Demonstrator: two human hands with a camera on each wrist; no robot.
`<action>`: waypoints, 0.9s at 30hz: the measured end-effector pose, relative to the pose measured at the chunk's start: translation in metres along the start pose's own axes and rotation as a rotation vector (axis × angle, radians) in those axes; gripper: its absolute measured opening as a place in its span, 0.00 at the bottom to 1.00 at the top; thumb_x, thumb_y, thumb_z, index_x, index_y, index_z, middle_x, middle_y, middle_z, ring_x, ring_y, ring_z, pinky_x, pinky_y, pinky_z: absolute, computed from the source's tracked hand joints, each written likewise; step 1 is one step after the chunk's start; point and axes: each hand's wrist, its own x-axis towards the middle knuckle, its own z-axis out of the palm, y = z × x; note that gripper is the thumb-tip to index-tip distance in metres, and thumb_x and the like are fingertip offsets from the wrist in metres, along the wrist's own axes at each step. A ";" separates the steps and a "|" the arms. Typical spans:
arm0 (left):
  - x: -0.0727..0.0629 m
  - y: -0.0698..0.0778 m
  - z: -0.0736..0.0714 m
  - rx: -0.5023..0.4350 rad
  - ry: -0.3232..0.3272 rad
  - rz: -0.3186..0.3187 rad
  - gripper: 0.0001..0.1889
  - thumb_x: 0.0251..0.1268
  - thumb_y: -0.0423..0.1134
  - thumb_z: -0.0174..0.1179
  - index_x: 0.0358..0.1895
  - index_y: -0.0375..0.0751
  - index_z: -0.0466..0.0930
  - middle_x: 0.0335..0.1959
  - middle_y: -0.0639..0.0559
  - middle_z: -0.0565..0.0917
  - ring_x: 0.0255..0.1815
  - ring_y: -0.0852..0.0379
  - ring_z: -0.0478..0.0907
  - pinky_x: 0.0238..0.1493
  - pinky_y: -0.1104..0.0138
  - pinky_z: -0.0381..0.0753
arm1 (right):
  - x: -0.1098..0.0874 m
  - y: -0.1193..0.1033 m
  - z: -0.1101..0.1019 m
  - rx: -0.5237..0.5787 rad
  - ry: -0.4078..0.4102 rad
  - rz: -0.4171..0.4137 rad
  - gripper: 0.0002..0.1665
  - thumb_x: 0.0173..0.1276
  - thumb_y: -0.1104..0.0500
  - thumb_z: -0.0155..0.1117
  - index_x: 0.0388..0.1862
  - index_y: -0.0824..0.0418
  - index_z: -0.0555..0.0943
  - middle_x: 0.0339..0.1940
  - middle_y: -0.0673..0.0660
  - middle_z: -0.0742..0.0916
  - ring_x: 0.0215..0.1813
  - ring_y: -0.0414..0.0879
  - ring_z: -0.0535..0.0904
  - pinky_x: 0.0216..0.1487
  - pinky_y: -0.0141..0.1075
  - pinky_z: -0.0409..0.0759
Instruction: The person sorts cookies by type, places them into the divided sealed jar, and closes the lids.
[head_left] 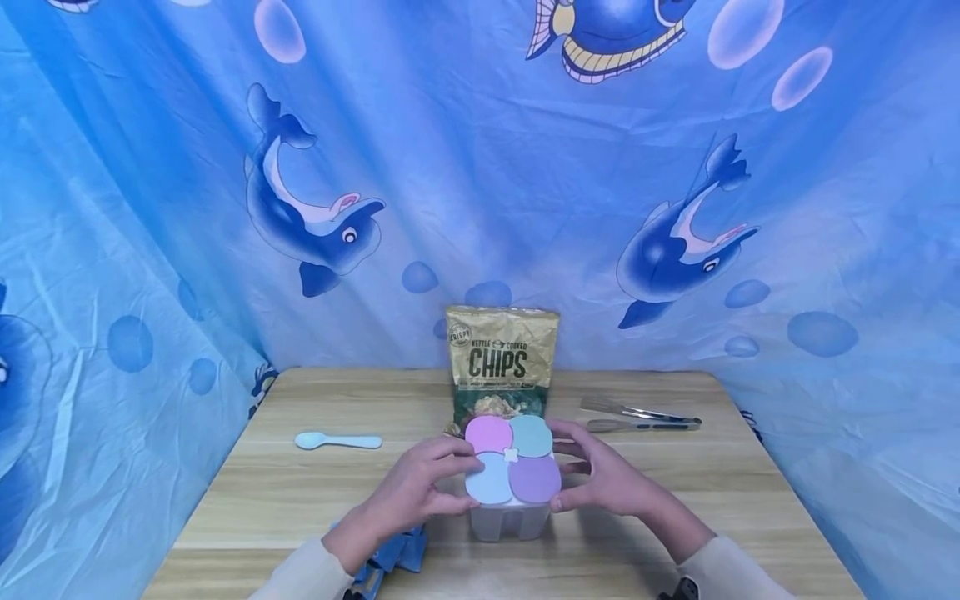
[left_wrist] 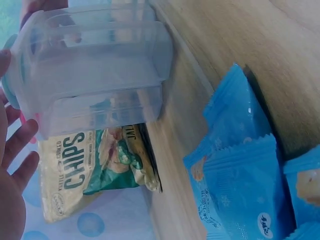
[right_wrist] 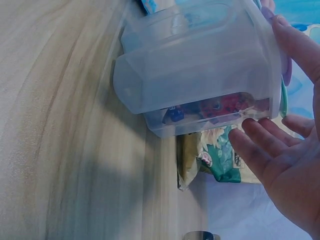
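Observation:
A translucent plastic box [head_left: 491, 524] with several bulging compartments stands in front of me. Its flower-shaped lid [head_left: 536, 480] has pink, green, light blue and purple petals. My left hand [head_left: 432, 477] touches the lid's left side, thumb near the front corner and a fingertip on the edge. On the opposite side my right hand [head_left: 606, 473] rests at the lid's edge, its fingers extended and spread in the right wrist view. Red and dark blue pieces [right_wrist: 220, 106] show through one compartment wall. Other compartments look bare inside in the left wrist view.
A bag of chips [head_left: 501, 358] stands right behind the box. Off to the left lies a light blue spoon [head_left: 337, 441]; tongs [head_left: 641, 414] lie at the right rear. Blue snack packets [left_wrist: 240, 180] are by my left wrist. A patterned curtain [head_left: 480, 167] hangs behind the table.

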 end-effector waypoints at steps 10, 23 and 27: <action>0.002 -0.001 0.003 0.067 0.013 0.060 0.16 0.64 0.52 0.71 0.49 0.48 0.88 0.48 0.56 0.85 0.47 0.59 0.83 0.51 0.67 0.83 | -0.002 0.002 0.000 -0.003 0.008 0.008 0.61 0.54 0.61 0.84 0.81 0.61 0.57 0.79 0.66 0.68 0.75 0.66 0.69 0.68 0.54 0.77; 0.018 0.013 -0.012 -0.131 0.019 -0.191 0.16 0.61 0.48 0.72 0.50 0.47 0.88 0.47 0.58 0.88 0.50 0.59 0.85 0.49 0.66 0.86 | -0.007 -0.005 0.004 -0.017 0.013 0.047 0.60 0.56 0.58 0.83 0.82 0.53 0.57 0.80 0.60 0.67 0.76 0.62 0.69 0.70 0.52 0.76; 0.028 0.013 -0.017 -0.247 -0.022 -0.289 0.14 0.65 0.47 0.69 0.50 0.46 0.88 0.45 0.59 0.88 0.46 0.61 0.85 0.46 0.66 0.87 | -0.009 -0.008 0.004 -0.026 0.014 0.051 0.60 0.56 0.57 0.83 0.82 0.53 0.57 0.80 0.59 0.66 0.75 0.63 0.70 0.70 0.53 0.76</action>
